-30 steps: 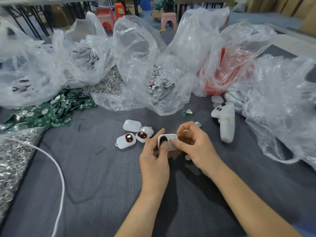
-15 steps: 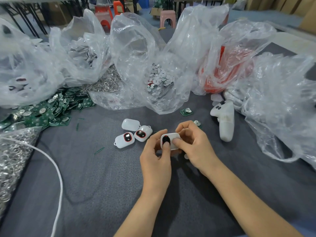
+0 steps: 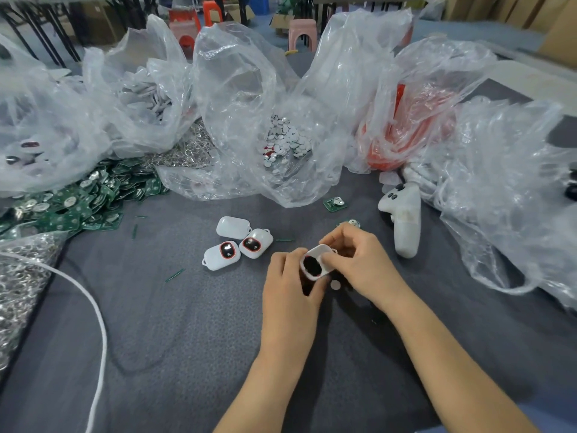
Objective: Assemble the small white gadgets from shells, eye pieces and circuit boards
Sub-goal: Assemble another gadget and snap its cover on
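White gadget point(image 3: 316, 264) between curled fingers point(image 3: 341, 239)

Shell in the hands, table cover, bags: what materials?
Shell: looks like moulded white plastic, smooth, semi-gloss; rounded edges, soft highlights.
Table cover: likely grey fabric, matte; mottled texture, no glare.
Bags: thin clear plastic film; crinkles, glints, contents show through.

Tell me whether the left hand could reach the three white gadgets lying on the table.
Probably yes: the gadgets lie left of the left hand with only bare cloth between. But its fingers grip the shell with the right hand, so it must let go first.
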Demonstrator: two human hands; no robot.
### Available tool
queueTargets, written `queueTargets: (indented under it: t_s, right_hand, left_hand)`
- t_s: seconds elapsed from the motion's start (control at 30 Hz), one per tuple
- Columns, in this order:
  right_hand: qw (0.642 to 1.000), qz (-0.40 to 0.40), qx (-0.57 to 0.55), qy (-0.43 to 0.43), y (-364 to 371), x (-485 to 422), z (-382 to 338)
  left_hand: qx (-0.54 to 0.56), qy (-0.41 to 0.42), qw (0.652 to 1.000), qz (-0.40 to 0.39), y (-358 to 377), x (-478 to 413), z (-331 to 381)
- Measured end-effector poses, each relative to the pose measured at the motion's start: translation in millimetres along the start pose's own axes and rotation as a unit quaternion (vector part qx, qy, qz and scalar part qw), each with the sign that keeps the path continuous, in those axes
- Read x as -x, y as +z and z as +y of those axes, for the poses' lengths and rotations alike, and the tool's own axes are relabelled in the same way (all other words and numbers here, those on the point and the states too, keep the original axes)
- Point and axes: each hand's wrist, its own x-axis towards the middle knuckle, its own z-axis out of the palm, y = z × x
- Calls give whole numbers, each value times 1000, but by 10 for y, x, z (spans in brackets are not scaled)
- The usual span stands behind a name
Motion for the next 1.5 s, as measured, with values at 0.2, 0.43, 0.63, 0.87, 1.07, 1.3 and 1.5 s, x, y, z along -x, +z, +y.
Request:
queueTargets:
  t_s: [0.2,0.43,0.63,0.87,1.07,1.3,1.5]
  right_hand:
    - [973,-34,224,-50,-20,-90,-57]
    - [939,102,325,-44,-785,-1025,-526]
    - [843,14,517,145,-871,-1509,-328]
    - [843,105,514,119,-714,-1557,-162]
    - [891,182,417,6,-892,-1176,-571]
    - [969,-38,-242,-22,-129,-45,-400]
    - [972,-71,-222,-14,1,73,-116]
  left_hand:
    - [-103,0,995,9,32,2,-16]
    - [-78,-3,996,39,39,8,-4]
    - [-21,2,996,90,22,-21,34]
    - [5,13,995,101,20,-15,-15]
    - [59,-8,994,93,31,-11,-29]
    - [172,-60,978,100,-36,16,-13]
    - [194,-95,971,104,-69,9,-15]
